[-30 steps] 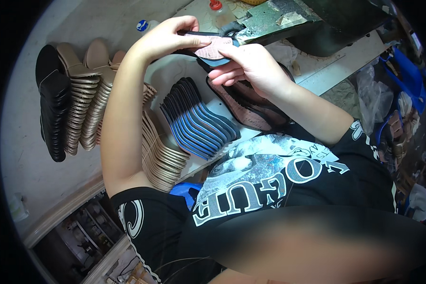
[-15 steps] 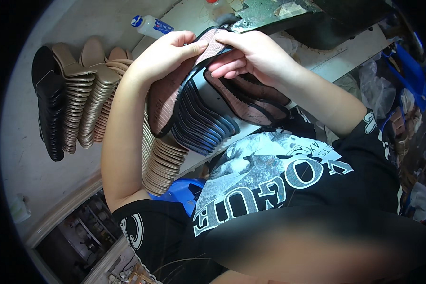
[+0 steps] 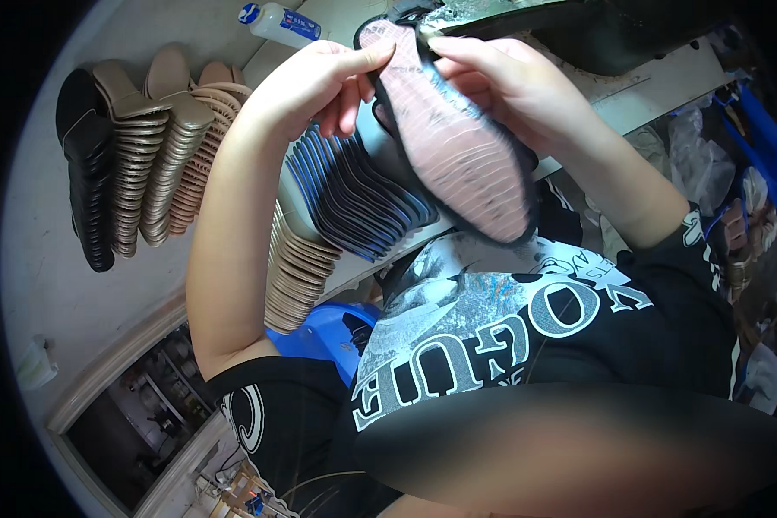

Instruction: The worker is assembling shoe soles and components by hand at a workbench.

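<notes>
A shoe insole point(image 3: 466, 147) with a pinkish, streaked face and a black rim hangs at the top middle, its narrow end up and its wide end toward my chest. My left hand point(image 3: 319, 82) pinches that narrow end, thumb on the pink face, other fingers curled below. On the other side, my right hand point(image 3: 509, 82) grips the black edge between thumb and fingers. Just under my left hand stands a row of dark blue-black insoles point(image 3: 354, 194) packed tightly together. The insole covers most of what lies behind it.
Beige insoles point(image 3: 302, 276) stand in a stack by my left arm. Farther left are stacks of black insoles point(image 3: 91, 190) and gold insoles point(image 3: 173, 164). A white bottle point(image 3: 278, 24) with a blue cap lies at the back. Below the table edge is a blue plastic container point(image 3: 324, 332).
The insole has swung from the lower left to the lower right, and its pink face now shows broadly. My right hand has shifted to the right and rolled its fingers behind the edge.
</notes>
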`<state>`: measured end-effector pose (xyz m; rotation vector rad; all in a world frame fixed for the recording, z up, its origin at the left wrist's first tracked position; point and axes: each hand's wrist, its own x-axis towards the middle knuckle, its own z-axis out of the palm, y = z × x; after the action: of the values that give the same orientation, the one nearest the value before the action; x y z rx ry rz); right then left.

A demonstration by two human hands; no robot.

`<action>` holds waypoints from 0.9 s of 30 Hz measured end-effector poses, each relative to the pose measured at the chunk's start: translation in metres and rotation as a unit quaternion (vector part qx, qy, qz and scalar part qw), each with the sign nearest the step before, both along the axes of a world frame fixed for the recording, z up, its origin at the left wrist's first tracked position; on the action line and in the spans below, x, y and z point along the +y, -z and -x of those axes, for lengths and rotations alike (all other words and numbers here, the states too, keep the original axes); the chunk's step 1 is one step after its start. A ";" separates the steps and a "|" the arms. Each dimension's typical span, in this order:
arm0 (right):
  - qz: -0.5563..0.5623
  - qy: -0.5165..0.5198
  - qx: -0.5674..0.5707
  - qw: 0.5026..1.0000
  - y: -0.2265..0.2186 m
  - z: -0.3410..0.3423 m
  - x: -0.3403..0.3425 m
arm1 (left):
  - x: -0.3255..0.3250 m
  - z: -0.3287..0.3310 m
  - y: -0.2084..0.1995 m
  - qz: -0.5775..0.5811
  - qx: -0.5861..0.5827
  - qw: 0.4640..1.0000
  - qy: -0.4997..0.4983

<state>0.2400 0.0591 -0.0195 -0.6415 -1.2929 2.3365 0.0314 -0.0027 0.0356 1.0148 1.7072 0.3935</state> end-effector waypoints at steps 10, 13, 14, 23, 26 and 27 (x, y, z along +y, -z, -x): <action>0.020 -0.030 -0.033 0.999 0.016 -0.056 0.001 | 0.009 0.007 0.004 -0.044 0.043 0.997 -0.035; 0.042 -0.023 0.000 0.999 0.014 -0.048 0.005 | 0.013 0.006 0.008 -0.060 0.091 0.992 -0.062; 0.040 -0.014 0.006 0.999 0.015 -0.043 0.006 | 0.014 0.008 0.010 -0.053 0.086 0.992 -0.080; -0.006 0.025 0.026 0.999 0.034 0.018 -0.005 | -0.008 0.042 0.048 -0.217 -0.083 0.948 -0.219; -0.118 -0.103 -0.026 0.987 0.027 -0.013 -0.032 | -0.070 0.014 0.051 -0.274 -0.104 0.926 -0.236; -0.138 -0.135 -0.052 0.980 0.023 -0.027 -0.041 | -0.095 0.004 0.050 -0.260 -0.094 0.927 -0.256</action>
<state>0.2666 0.0177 -0.0421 -0.5320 -1.8122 2.2887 0.0275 -0.0980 -0.0148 0.8411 1.7130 1.2964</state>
